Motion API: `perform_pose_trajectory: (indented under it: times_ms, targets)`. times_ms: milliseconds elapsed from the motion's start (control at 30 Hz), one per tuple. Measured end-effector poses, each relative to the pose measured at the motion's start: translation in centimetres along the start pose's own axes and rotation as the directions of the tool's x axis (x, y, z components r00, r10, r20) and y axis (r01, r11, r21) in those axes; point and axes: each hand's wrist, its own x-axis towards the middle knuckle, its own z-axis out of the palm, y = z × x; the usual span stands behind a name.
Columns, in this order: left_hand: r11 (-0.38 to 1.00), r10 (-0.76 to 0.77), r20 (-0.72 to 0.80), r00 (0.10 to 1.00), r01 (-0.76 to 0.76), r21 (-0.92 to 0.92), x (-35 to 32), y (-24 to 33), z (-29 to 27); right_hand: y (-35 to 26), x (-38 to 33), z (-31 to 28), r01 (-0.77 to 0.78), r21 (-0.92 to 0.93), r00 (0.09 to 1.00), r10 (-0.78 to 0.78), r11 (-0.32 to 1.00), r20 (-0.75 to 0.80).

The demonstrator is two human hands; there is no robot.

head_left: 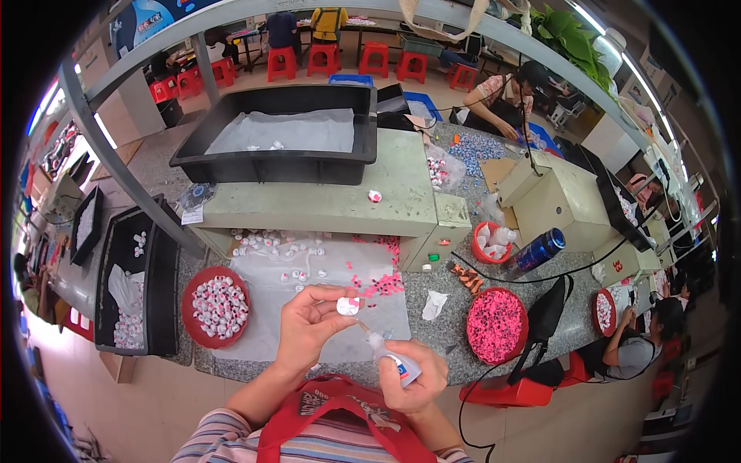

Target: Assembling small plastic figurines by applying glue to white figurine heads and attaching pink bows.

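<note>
Between the thumb and fingers of my left hand (306, 320) is a small white round piece with a pink mark (348, 306). My right hand (414, 378) is wrapped round a white squeeze bottle (395, 357), its thin nozzle pointing up and left at the piece, close to its lower edge. Whether the tip touches the piece I cannot tell. Beneath my hands a white sheet (262, 332) covers the worktop. Small pink and black parts (378, 285) lie scattered on it beyond my hands, and several white pieces (293, 275) lie to their left.
A red bowl of white pieces (187, 324) stands left, beside a black tray (160, 309). To the right are a red bowl of pink parts (523, 356), a blue bottle (544, 248) and a red basket (494, 259). A pale green shelf (309, 204) carries a black tray (270, 171). Other people sit nearby.
</note>
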Motion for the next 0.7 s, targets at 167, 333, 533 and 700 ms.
perform_pose_trajectory:
  times_ms: [167, 333, 533, 700]
  targets:
    - [1.000, -0.016, -0.049, 0.999, 0.017, 0.015, 0.2, -0.5, -0.6, 4.6, -0.9, -1.9, -0.518, 0.294, 0.835, 0.550, 0.803, -0.033]
    - [0.996, -0.043, -0.114, 0.993, 0.052, 0.078, 0.1, -1.7, -1.9, 19.7, -8.1, -0.5, -0.879, 0.399, 0.389, 0.875, 0.260, 0.288]
    - [0.984, -0.156, -0.142, 0.977, 0.166, 0.065, -1.3, -2.3, -2.0, 29.1, -13.1, 6.3, -0.582, -0.483, 0.690, 0.712, 0.654, 0.131]
    - [0.978, -0.193, -0.157, 0.968, 0.203, 0.047, -1.8, -2.2, -2.3, 30.3, -13.2, 7.5, -0.335, -0.731, 0.711, 0.669, 0.594, 0.217]
